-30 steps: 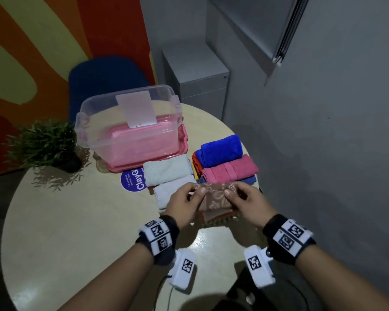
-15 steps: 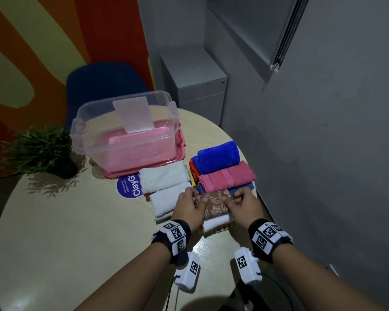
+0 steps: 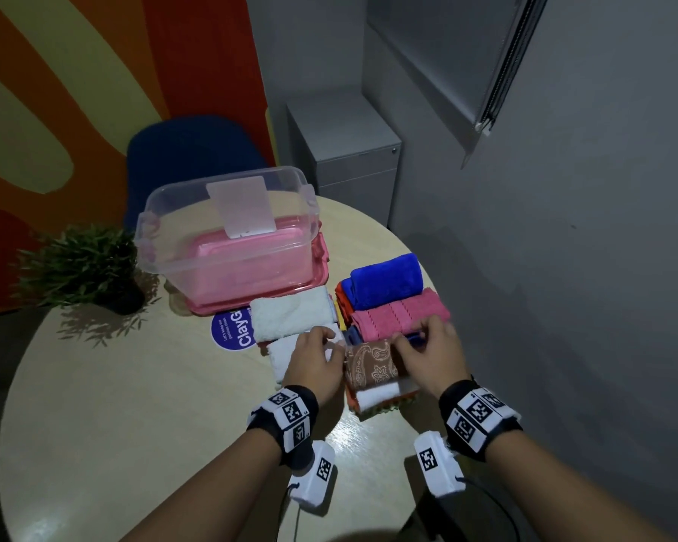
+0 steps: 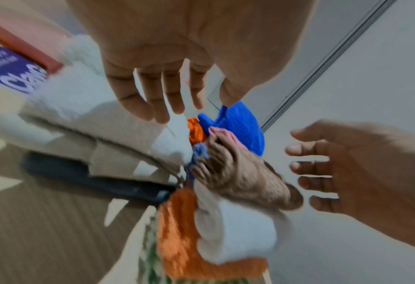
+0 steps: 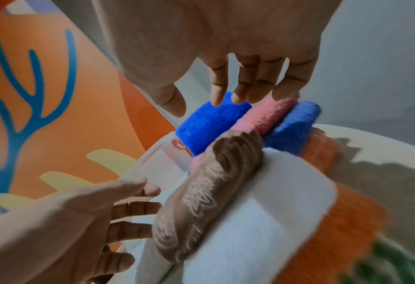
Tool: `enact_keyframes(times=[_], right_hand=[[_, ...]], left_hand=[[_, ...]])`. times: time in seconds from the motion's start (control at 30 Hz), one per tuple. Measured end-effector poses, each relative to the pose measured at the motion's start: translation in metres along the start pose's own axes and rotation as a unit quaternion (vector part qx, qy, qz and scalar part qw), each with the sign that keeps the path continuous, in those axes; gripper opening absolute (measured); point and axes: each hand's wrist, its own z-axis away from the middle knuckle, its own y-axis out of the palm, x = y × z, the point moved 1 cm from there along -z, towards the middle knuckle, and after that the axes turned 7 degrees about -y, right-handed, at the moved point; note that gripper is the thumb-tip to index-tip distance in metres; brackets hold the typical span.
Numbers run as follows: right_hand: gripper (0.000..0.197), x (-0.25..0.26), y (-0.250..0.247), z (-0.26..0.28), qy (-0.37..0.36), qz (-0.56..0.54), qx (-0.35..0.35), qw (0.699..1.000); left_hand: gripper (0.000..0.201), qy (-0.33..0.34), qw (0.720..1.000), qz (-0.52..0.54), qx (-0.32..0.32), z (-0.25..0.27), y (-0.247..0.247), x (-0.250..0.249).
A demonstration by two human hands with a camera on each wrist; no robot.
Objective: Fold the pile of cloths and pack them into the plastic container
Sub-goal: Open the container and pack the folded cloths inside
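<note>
A folded brown paisley cloth lies on top of a white cloth and an orange one at the table's near right. My left hand hovers at its left end and my right hand at its right end. In the wrist views the left hand and right hand have loose, spread fingers and hold nothing. Behind lie folded pink and blue cloths, with two folded white cloths to the left. The clear plastic container stands further back.
The container sits on a pink lid. A potted plant stands at the left of the round table, and a blue sticker lies by the white cloths. The stacks lie close to the table's right edge. Behind are a blue chair and a grey cabinet.
Both hands pinched the brown cloth's ends before; now it lies on the stack and their fingers have let go and spread. The head view has shifted slightly.
</note>
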Motion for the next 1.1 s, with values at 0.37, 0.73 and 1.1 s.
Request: enact_keyframes(times=[0.37, 0.73, 1.1], right_hand=[[0.002, 0.151, 0.036, -0.081, -0.129, -0.042, -0.019, 0.991], [0.037, 0.180, 0.103, -0.150, 0.039, -0.032, 0.055, 0.997], [0.030, 0.196, 0.061, -0.117, 0.002, -0.225, -0.077, 0.971]], left_hand=[[0.016, -0.018, 0.977, -0.027, -0.213, -0.089, -0.187, 0.035], [0.036, -0.189, 0.975, 0.068, -0.091, -0.157, -0.270, 0.079], [0.020, -0.117, 0.961, 0.179, -0.174, -0.096, -0.315, 0.065]])
